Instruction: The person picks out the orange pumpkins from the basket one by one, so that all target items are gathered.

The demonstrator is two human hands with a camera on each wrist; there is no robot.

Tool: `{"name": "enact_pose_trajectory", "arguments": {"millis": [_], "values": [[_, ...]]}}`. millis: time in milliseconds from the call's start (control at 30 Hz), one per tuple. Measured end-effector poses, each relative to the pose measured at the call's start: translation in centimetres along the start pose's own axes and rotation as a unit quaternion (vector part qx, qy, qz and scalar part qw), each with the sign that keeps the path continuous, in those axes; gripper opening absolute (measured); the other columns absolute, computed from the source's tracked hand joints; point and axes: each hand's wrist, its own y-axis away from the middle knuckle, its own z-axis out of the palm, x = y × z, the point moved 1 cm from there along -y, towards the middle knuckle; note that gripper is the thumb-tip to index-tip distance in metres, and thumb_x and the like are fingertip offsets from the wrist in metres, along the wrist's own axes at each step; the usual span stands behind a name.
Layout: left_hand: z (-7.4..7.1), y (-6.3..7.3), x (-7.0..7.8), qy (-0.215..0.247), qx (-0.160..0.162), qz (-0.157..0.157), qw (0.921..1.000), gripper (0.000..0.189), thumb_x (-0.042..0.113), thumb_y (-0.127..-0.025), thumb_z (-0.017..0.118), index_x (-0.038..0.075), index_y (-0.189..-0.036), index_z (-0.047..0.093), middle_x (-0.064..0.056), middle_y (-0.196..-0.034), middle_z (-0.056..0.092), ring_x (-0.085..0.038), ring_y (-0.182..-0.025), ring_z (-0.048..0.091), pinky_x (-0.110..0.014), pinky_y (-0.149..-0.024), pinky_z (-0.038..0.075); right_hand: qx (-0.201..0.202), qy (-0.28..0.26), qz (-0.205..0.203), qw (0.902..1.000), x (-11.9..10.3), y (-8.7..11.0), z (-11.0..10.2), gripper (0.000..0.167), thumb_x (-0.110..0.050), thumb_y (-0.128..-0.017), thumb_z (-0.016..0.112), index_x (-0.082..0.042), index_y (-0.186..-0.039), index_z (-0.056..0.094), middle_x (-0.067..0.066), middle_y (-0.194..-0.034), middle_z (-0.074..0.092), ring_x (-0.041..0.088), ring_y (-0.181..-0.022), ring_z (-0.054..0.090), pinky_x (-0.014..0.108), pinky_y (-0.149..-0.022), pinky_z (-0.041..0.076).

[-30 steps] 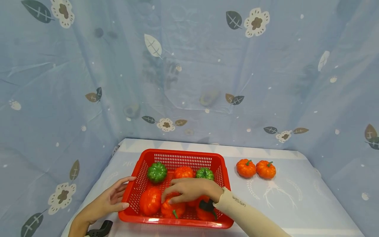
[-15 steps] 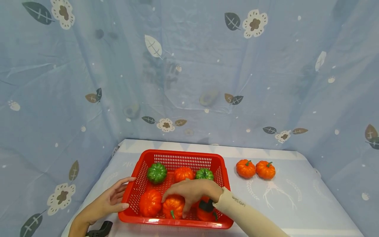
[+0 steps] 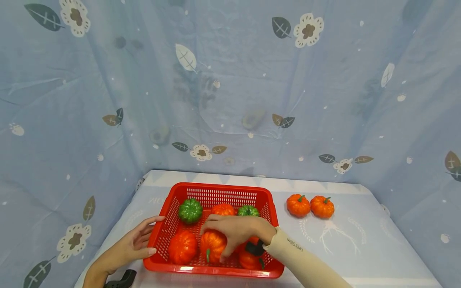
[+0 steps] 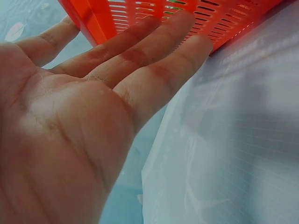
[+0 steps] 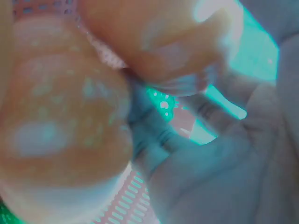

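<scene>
In the head view, the held pumpkin (image 3: 214, 243) is toward the front of the basket (image 3: 212, 271), its green stem (image 3: 207, 255) tipped toward the person. Whether it rests on the floor or is slightly raised, I cannot tell. The right hand (image 3: 237, 231) curves round it, thumb at the right, fingers over the far side; that broad hold probably suits a round, glossy body better than a narrow pinch.

The left hand (image 3: 135, 244) is wide, fingers nearly straight, tips and thumb touching the basket's left side, likely to keep it from sliding.

Just left of the held pumpkin lies the left pumpkin (image 3: 183, 247); the right pumpkin (image 3: 249, 260) is partly covered by the right wrist, and what else lies under that hand is hidden. Farther back, the rear pumpkin (image 3: 223, 209) sits between 2 green gourds, the left gourd (image 3: 190, 211) and the right gourd (image 3: 248, 210).

Outside, right of the basket, a small pumpkin (image 3: 298, 205) and its twin (image 3: 322, 207) stand side by side on the table (image 3: 381, 256).
</scene>
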Motion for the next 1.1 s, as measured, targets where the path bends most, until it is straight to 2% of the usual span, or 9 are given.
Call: {"name": "enact_pose_trajectory", "arguments": {"millis": [67,167,300,400,667,800,933,1100], "values": [[0.0,0.0,0.0,0.001,-0.002,0.001,1.0000,0.076,0.004,-0.098,0.064,0.012,-0.161,0.023,-0.032,-0.159,0.027,-0.043,-0.138,0.042,-0.037,-0.098,0.055,0.012,-0.021,-0.004,0.9997,0.1,0.2,-0.1,0.072,-0.037,-0.080,0.090,-0.025,-0.138,0.049,-0.014,-0.130,0.051,0.000,-0.116,0.050,0.020,-0.102,0.044],[0.0,0.0,-0.1,-0.001,-0.005,0.005,1.0000,0.075,0.003,-0.098,0.063,0.012,-0.161,0.023,-0.032,-0.158,0.028,-0.044,-0.137,0.043,-0.037,-0.098,0.055,0.031,-0.044,-0.017,0.9984,0.1,0.5,-0.4,0.075,-0.039,-0.082,0.089,-0.025,-0.141,0.046,-0.014,-0.135,0.052,0.000,-0.121,0.050,0.021,-0.105,0.043],[0.0,0.1,-0.2,-0.001,-0.002,0.007,1.0000,0.075,0.003,-0.098,0.064,0.012,-0.161,0.024,-0.033,-0.157,0.028,-0.044,-0.137,0.044,-0.037,-0.098,0.055,0.058,-0.045,-0.038,0.9966,0.3,1.0,-0.9,0.076,-0.038,-0.085,0.086,-0.024,-0.147,0.046,-0.013,-0.144,0.048,0.002,-0.127,0.047,0.023,-0.108,0.042],[0.0,0.1,-0.2,0.001,0.002,0.002,1.0000,0.077,0.005,-0.097,0.065,0.012,-0.161,0.024,-0.033,-0.157,0.029,-0.044,-0.137,0.044,-0.038,-0.097,0.055,0.078,-0.048,-0.043,0.9949,0.4,1.6,-1.3,0.074,-0.038,-0.085,0.086,-0.024,-0.146,0.047,-0.013,-0.142,0.049,0.002,-0.124,0.049,0.022,-0.104,0.045],[0.0,0.1,-0.1,-0.004,0.013,-0.004,0.9999,0.078,0.007,-0.096,0.068,0.012,-0.161,0.025,-0.033,-0.157,0.030,-0.044,-0.137,0.045,-0.039,-0.096,0.056,0.115,-0.096,-0.034,0.9882,1.1,3.8,-2.1,0.075,-0.041,-0.083,0.087,-0.024,-0.144,0.048,-0.014,-0.141,0.051,0.004,-0.121,0.052,0.026,-0.101,0.049],[0.1,0.2,0.0,-0.007,0.015,-0.004,0.9998,0.078,0.008,-0.096,0.068,0.012,-0.161,0.025,-0.034,-0.156,0.030,-0.045,-0.136,0.045,-0.039,-0.095,0.057,0.133,-0.108,-0.015,0.9851,1.7,5.1,-2.3,0.072,-0.044,-0.083,0.086,-0.031,-0.143,0.050,-0.017,-0.142,0.050,0.006,-0.122,0.052,0.028,-0.100,0.050],[0.1,0.1,0.0,-0.010,0.015,-0.001,0.9998,0.078,0.008,-0.096,0.068,0.012,-0.161,0.025,-0.034,-0.156,0.030,-0.045,-0.136,0.046,-0.039,-0.095,0.057,0.163,-0.120,0.006,0.9793,2.2,6.6,-2.5,0.069,-0.044,-0.081,0.087,-0.035,-0.140,0.052,-0.017,-0.140,0.053,0.008,-0.121,0.054,0.031,-0.099,0.052],[0.1,0.0,-0.1,-0.004,0.001,0.011,0.9999,0.078,0.005,-0.096,0.067,0.012,-0.161,0.024,-0.035,-0.158,0.027,-0.041,-0.136,0.047,-0.037,-0.097,0.055,0.197,-0.155,0.014,0.9681,2.7,8.3,-2.7,0.068,-0.037,-0.083,0.087,-0.033,-0.140,0.052,-0.012,-0.141,0.053,0.013,-0.118,0.058,0.037,-0.094,0.056]]}}
